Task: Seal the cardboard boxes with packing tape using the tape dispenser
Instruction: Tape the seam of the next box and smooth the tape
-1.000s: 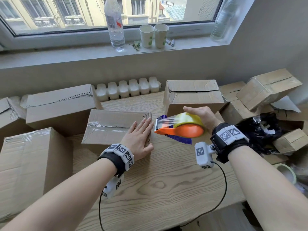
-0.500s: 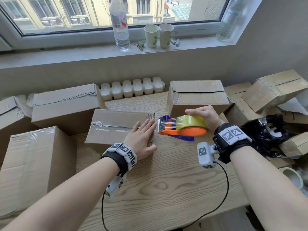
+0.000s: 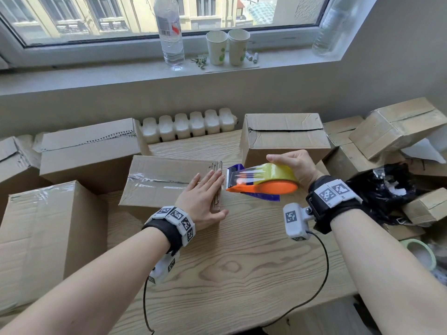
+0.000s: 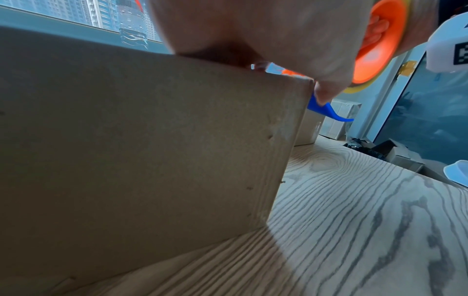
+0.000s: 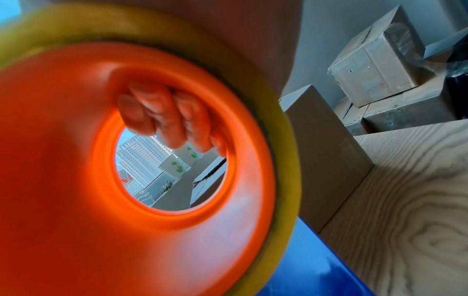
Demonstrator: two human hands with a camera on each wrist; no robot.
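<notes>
A flat cardboard box [image 3: 157, 180] with clear tape along its top seam lies on the wooden table [image 3: 229, 274]. My left hand [image 3: 205, 197] presses flat on the box's right end, fingers straight. The same box's side wall [image 4: 139, 160] fills the left wrist view. Just right of that end, my right hand [image 3: 292, 163] grips the orange and blue tape dispenser [image 3: 261, 183] with its yellowish roll, held above the table, blade end close to the box edge. In the right wrist view, my fingers [image 5: 164, 116] curl through the dispenser's orange hub [image 5: 101, 170].
An unsealed box [image 3: 283, 139] stands behind the dispenser. Taped boxes crowd the left [image 3: 87, 151] and front left [image 3: 33, 238]. More boxes and a black plastic bag [image 3: 387, 189] pile at the right. A spare tape roll [image 3: 420, 252] lies by the right edge. Bottles and cups stand on the windowsill.
The dispenser has edged slightly left toward the box's right end. My left hand stays pressed on the box.
</notes>
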